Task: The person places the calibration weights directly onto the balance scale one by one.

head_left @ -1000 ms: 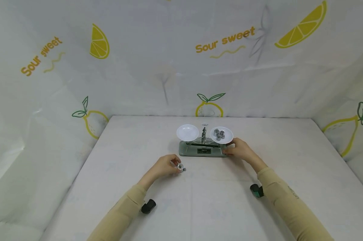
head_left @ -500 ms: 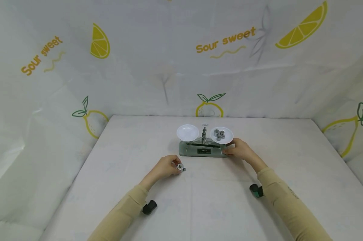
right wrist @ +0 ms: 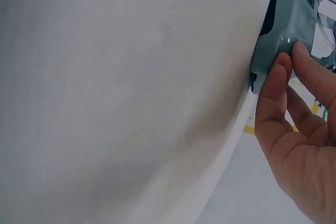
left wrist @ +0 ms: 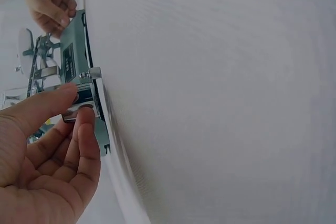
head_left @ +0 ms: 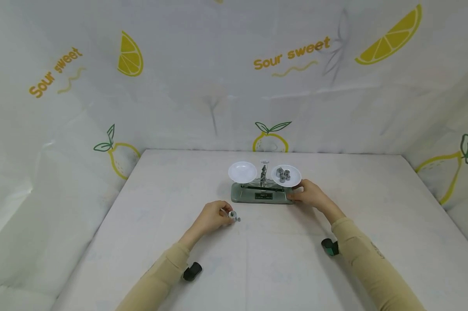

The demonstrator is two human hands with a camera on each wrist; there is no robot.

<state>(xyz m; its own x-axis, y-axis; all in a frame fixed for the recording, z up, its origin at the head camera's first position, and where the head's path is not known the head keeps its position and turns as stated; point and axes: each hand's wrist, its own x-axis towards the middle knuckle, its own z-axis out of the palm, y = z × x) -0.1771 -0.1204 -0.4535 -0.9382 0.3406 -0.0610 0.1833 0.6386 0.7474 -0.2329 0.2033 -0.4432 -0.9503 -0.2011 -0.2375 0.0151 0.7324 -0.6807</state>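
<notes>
On the table in the head view, my left hand pinches a shiny metal weight between thumb and fingers, in front of the balance scale. A smaller metal weight sits right next to it, also visible in the left wrist view as a small knobbed weight. My right hand grips the right end of the balance scale's grey-green base with thumb and fingertips. Several metal weights stand in the right white pan. The left white pan has nothing in it.
A white cloth covers the table, whose back edge meets a white backdrop with lemon prints. Dark wrist devices show beside the beige sleeves.
</notes>
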